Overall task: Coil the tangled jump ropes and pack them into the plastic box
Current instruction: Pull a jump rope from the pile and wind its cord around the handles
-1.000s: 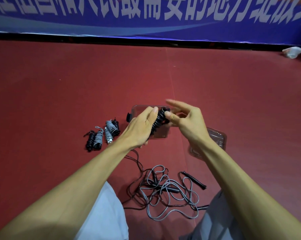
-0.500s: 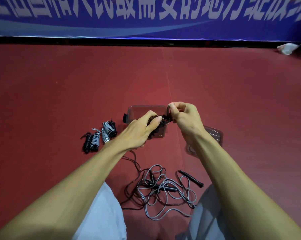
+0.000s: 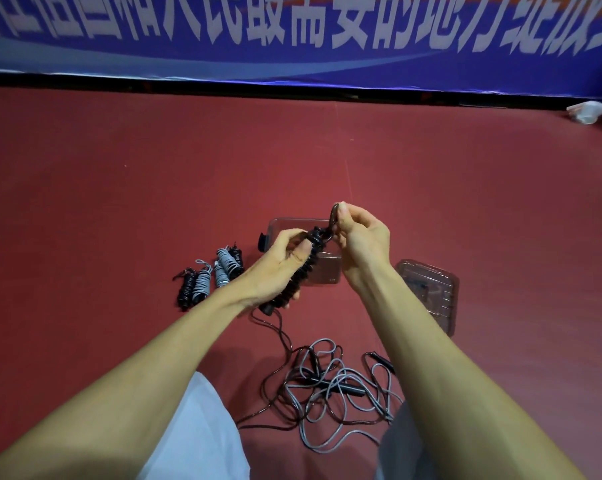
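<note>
Black coiled rope sat gripped in the left hand, long axis running seven to one o'clock, right hand pinching its tail loop at the one o'clock end, plastic box just beyond at twelve!

Red floor throughout, with a faint seam down the middle. At the far edge, a black strip; above it, a blue banner with white characters. Far right, beside the strip, something white and crumpled.
</note>
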The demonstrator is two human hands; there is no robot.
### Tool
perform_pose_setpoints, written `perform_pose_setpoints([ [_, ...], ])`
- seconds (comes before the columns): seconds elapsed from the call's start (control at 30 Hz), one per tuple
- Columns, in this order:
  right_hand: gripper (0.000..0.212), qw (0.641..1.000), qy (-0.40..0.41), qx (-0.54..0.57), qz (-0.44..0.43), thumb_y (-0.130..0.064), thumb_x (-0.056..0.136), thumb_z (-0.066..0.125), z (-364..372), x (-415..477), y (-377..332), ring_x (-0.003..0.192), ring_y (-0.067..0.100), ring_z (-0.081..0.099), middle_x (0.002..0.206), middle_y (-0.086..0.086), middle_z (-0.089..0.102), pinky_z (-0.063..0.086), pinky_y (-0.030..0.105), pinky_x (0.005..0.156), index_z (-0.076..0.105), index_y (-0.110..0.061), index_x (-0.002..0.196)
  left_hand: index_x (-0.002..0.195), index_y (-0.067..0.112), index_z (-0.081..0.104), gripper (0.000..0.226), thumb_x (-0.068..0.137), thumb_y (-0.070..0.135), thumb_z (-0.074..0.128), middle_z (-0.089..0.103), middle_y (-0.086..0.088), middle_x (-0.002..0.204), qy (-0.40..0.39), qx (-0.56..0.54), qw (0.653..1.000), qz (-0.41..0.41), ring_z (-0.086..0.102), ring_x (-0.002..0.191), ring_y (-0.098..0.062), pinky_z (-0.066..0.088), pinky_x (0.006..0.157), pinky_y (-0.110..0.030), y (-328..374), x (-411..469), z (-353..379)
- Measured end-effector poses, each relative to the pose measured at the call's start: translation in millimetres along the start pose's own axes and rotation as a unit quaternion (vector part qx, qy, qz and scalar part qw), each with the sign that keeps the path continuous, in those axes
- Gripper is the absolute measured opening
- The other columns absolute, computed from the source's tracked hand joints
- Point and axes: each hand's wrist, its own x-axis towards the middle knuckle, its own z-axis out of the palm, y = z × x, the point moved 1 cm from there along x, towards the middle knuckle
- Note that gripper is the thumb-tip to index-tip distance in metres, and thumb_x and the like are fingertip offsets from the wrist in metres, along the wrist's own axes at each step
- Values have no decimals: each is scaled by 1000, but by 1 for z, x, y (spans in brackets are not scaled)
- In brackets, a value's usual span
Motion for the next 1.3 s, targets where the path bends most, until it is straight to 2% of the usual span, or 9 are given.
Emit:
perform_pose_setpoints([
  [0.1, 10, 1000, 18, -23, 1, -12, 95, 61, 19, 12, 19, 61, 11, 53, 71, 2, 61, 49, 21, 60, 68, -10, 87, 132, 22, 31, 48, 94, 24, 62, 56, -8, 94, -22, -58, 997, -55, 58, 72, -20, 51, 63, -37, -10, 5, -15],
  [0.27, 16, 999, 6, -17, 34, -10, 98, 55, 52, 37, 57, 63, 13, 58, 75, 4, 64, 53, 18, 55, 68, -11, 91, 103, 9, 55, 17, 91, -1, 60, 57, -6, 84, 6, -74, 991, -107, 57, 70, -16, 51, 61, -26, -42, 23, -50],
  [0.4, 17, 997, -13, -29, 70, 0, 98, 50, 73, 72, 110, 71, 16, 62, 88, 10, 64, 55, 18, 61, 63, 0, 109, 130, 8, 53, 50, 85, 7, 73, 65, -6, 101, 86, -77, 982, -147, 64, 80, -14, 51, 68, -26, -90, 51, -88],
  [0.53, 20, 992, -43, -64, 102, 6, 95, 51, 82, 113, 164, 72, 14, 62, 92, 13, 65, 56, 19, 65, 61, 4, 112, 136, 12, 52, 60, 82, 19, 77, 66, -11, 118, 144, -83, 968, -187, 66, 96, -21, 52, 85, -32, -138, 89, -113],
  [0.57, 20, 989, -55, -81, 112, 7, 94, 51, 84, 123, 180, 74, 16, 63, 95, 15, 66, 56, 18, 62, 61, 3, 111, 133, 12, 54, 58, 82, 22, 78, 66, -11, 118, 158, -83, 964, -198, 66, 97, -22, 51, 86, -32, -153, 100, -117],
  [0.67, 22, 978, -88, -128, 139, 4, 93, 53, 88, 145, 221, 76, 17, 63, 99, 14, 68, 52, 17, 53, 62, -1, 112, 111, 15, 65, 28, 86, 24, 74, 69, -4, 91, 198, -79, 955, -206, 65, 73, -16, 51, 60, -19, -195, 133, -124],
  [0.83, 22, 958, -146, -183, 164, 5, 93, 52, 92, 172, 273, 64, 11, 60, 82, 4, 64, 54, 24, 59, 62, -2, 111, 98, 17, 75, 19, 81, 25, 78, 75, -5, 94, 296, -86, 921, -238, 69, 89, -23, 55, 91, -45, -268, 173, -133],
  [1.0, 20, 938, -188, -225, 186, 6, 92, 51, 88, 195, 302, 61, 13, 57, 84, 6, 63, 52, 24, 54, 63, -7, 100, 81, 20, 74, 15, 74, 31, 81, 75, -6, 87, 374, -67, 887, -263, 72, 87, -29, 58, 83, -50, -324, 212, -150],
  [1.3, 20, 921, -204, -243, 225, 4, 97, 46, 67, 204, 334, 61, 15, 55, 80, 5, 60, 52, 22, 52, 61, -1, 108, 119, 15, 64, 38, 83, 13, 71, 53, -12, 129, 392, 115, 870, -274, 55, 112, -25, 45, 88, -24, -338, 232, -142],
])
